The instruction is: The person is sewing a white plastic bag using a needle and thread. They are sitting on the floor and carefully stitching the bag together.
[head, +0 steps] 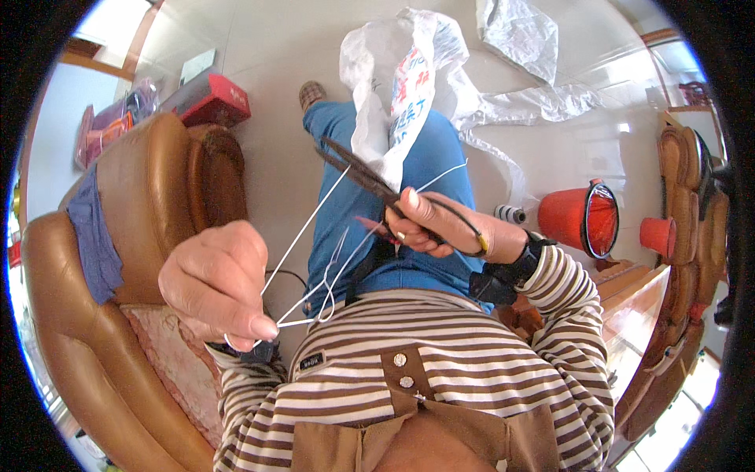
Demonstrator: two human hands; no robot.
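Observation:
My left hand [218, 280] pinches a thin white string [307, 226] between thumb and fingers. One taut strand runs up to the dark blades of the scissors [360, 171]; others, with a small loop, stretch toward my right hand [427, 227]. That hand grips the scissors, whose blade tips are slightly apart. A black handle loop with a yellow part lies along its wrist. Something red shows beneath the fingers. Behind the blades, over my knees, is a white plastic bag [413, 100] bearing coloured writing. Whether the blades touch the string is unclear.
More clear plastic [531, 106] lies on the tiled floor to the right, near a red bucket [560, 215] with a liner and a smaller red container [656, 236]. A brown leather sofa [141, 236] with a blue cloth [97, 242] stands at left, a red box [218, 100] beyond it.

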